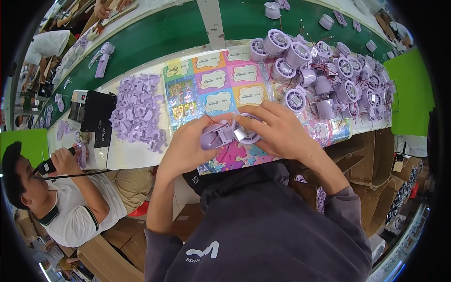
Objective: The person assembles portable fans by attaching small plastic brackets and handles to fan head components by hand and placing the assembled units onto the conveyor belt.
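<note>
person's left hand [185, 146] is half curled, thumb and fingers spread around a lilac housing [210, 140]; the thumb lies along its near side. right hand [280, 134] is bent over a round lilac part [247, 136] with a silver centre, fingers on its top and right side, thumb mostly hidden. the two parts meet between the hands; can't tell if they're joined. thin wires stick out by the housing. both parts are held above the colorful sheet [217, 79], by the near edge of the bench [136, 161], around mid-length.

left of the sheet: heap of small lilac pieces [137, 110]. further left, toward the bench's left end: black device [96, 120]. toward the right end: big pile of round lilac units [325, 86] with wires, some overlapping the sheet. green belt [157, 41] runs past the far edge; a few lilac parts lie on it. green panel [412, 96] stands at the right end. at the left end, a co-worker [77, 214] grips a black tool [47, 166].
</note>
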The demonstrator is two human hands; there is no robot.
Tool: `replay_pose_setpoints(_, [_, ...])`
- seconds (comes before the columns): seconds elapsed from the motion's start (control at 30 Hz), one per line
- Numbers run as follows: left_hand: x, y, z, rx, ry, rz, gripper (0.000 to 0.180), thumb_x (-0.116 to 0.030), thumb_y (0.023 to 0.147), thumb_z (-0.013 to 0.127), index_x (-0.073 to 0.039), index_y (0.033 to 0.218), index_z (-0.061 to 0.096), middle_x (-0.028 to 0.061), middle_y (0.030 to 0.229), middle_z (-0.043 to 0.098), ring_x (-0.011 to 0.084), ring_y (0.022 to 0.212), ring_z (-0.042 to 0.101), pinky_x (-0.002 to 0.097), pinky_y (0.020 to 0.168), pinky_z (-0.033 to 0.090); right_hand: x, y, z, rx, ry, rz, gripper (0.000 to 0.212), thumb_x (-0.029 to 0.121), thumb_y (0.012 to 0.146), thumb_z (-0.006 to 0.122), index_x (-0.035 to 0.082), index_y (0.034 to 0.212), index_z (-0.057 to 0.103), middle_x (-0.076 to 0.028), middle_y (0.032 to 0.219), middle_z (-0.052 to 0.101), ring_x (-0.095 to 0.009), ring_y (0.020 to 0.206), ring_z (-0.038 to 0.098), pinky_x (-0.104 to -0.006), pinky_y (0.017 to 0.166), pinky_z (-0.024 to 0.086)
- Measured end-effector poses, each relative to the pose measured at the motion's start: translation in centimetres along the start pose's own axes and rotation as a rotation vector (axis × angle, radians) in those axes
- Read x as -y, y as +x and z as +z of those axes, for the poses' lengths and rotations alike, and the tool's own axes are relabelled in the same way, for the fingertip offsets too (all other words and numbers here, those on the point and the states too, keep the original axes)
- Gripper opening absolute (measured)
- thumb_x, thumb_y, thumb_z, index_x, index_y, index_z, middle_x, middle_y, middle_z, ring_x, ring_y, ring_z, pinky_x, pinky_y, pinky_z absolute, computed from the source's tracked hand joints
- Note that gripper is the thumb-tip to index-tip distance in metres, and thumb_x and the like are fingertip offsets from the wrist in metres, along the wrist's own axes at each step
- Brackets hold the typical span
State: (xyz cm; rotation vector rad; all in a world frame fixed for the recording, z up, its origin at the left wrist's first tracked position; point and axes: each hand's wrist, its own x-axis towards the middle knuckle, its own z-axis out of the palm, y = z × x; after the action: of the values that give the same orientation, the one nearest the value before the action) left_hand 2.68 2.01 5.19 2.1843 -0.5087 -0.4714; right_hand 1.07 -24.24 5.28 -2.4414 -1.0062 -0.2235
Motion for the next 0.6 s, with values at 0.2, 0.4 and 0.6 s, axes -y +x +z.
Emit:
replay_pose_setpoints(0.2, [0.0, 0.3, 0.5, -0.073, -0.182, 0.007, 0.038, -0.010, 0.078, 0.083, -0.001, 0.110, 0.065, 0.0176, 0.097, 0.070, 0.0273, 0.089, 0.070, 0.0353, 0.080, 0.054, 0.5, 0.1, -0.1, -0.082, -0.112, -0.042, 0.069, 0.006, 0.058, 0.077, 0.010, 0.125, 0.064, -0.007, 0.128, 0.062, -0.028, 0.098, 0.061, -0.0393, 0.079, 0.053])
replay_pose_setpoints(0.4, [0.5, 0.4, 1.1, -0.105, -0.321, -0.027, 0.033, 0.000, 0.079, 0.082, -0.001, 0.106, 0.063, 0.0128, 0.092, 0.074, 0.0150, 0.084, 0.069, 0.0303, 0.079, 0.053, 0.2, 0.1, 0.7, -0.148, -0.107, -0.084, 0.063, 0.004, 0.059, 0.074, 0.009, 0.121, 0.066, -0.007, 0.126, 0.063, -0.027, 0.090, 0.062, -0.0367, 0.069, 0.053])
replay_pose_setpoints(0.6, [1.6, 0.3, 1.5, -0.070, -0.400, -0.020, 0.033, 0.004, 0.078, 0.081, 0.000, 0.105, 0.063, 0.0105, 0.095, 0.076, 0.0113, 0.086, 0.067, 0.0277, 0.079, 0.052, 0.2, 0.0, 0.8, -0.141, -0.005, -0.063, 0.064, 0.003, 0.058, 0.076, 0.010, 0.122, 0.067, -0.007, 0.127, 0.064, -0.026, 0.087, 0.062, -0.0368, 0.070, 0.054])
